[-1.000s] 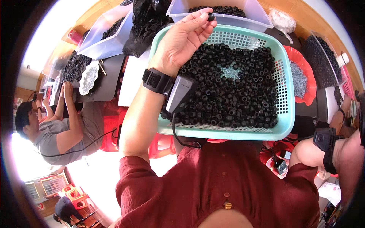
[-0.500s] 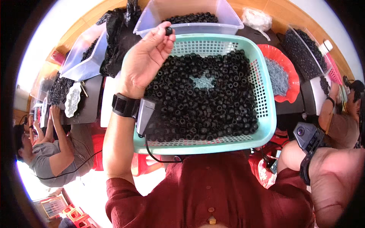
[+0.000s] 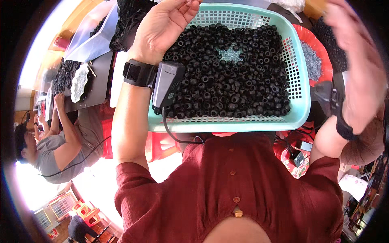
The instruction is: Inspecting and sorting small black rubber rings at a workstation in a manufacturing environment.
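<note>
A mint-green basket [image 3: 227, 126] is flanked on the right by a scalloped red dish [image 3: 326, 58]. The right hand [image 3: 358, 69] is raised near the dish and blurred, the left hand [image 3: 164, 26], partly cropped, is held at the basket's far left corner, and whether anything is grasped by either cannot be told. Inside the basket, the black beads [image 3: 227, 89] are massed around a small bare patch

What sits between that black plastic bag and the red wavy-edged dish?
In the head view, the person's left hand and the mint-green plastic basket of black beads appear between the black plastic bag and the red wavy-edged dish.
</note>
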A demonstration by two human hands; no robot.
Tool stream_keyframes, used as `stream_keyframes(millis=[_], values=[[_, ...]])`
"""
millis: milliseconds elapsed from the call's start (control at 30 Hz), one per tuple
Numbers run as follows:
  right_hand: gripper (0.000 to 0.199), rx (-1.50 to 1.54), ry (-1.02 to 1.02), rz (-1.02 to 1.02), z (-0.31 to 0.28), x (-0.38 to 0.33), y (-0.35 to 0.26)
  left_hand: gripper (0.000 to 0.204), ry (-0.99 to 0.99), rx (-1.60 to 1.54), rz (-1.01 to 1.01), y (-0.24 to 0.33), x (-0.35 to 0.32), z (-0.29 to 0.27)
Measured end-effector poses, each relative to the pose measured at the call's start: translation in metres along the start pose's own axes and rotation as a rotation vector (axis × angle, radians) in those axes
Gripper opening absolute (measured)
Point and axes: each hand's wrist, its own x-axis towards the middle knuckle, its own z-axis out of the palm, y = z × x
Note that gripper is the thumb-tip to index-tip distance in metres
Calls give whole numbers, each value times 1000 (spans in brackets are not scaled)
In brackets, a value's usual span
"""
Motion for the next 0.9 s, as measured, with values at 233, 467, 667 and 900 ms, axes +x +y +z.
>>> stream_keyframes(millis=[233,467,667,900], values=[[5,-572,-676,-330,89,14,85,24,27,-16,-24,-5,0,2],[5,-650,-698,-326,120,2,110,27,-27,-57,-53,-3,6,-12],[3,-583,-638,-323,127,4,121,31,-50,-40,-71,-5,11,-16],[8,-477,-678,-403,126,4,118,28,57,-7,-83,-9,10,-3]])
